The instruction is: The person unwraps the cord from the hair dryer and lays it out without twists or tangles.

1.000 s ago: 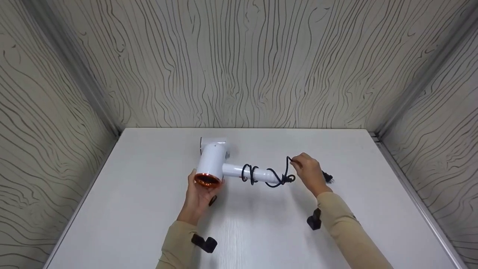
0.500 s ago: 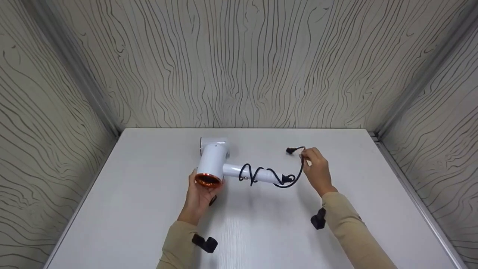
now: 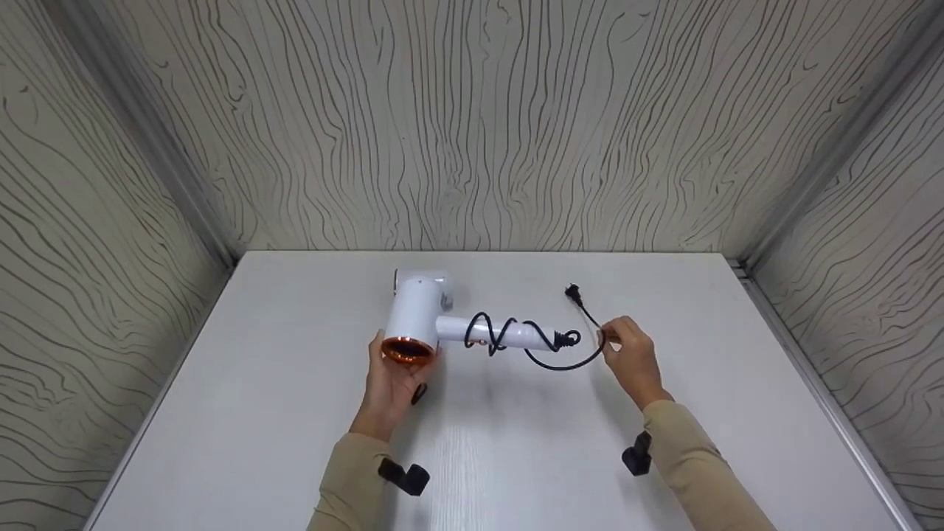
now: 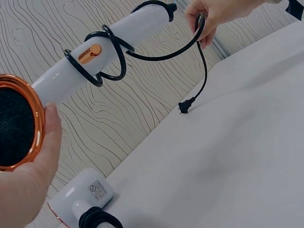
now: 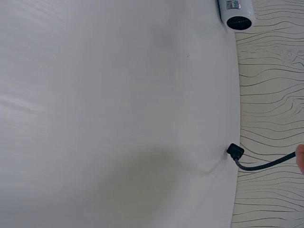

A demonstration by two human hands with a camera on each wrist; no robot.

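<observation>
My left hand (image 3: pixel 391 391) holds a white hair dryer (image 3: pixel 414 310) by its barrel, copper-ringed end towards me. Its handle points right, with a black cord (image 3: pixel 564 368) wound loosely around it; the left wrist view shows these loops around the handle (image 4: pixel 142 26) near a copper button (image 4: pixel 90 53). Off to the right, my right hand (image 3: pixel 633 361) pinches the cord between thumb and fingers. Beyond that pinch a short length ends in a black plug (image 3: pixel 573 293), up and left of the hand. Only a fingertip (image 5: pixel 300 157) shows in the right wrist view.
A second white hair dryer (image 4: pixel 83 194), black cord bundled at its handle, lies on the white table (image 3: pixel 295 383) behind the held one. Wood-patterned panels (image 3: pixel 472 147) rise at the back and both sides. A small black loop (image 3: pixel 419 393) shows beside my left hand.
My right hand has shifted right, then down, drawing the cord away from the handle's end. The plug has swung from right of that hand to its upper left. My left hand stays nearly still.
</observation>
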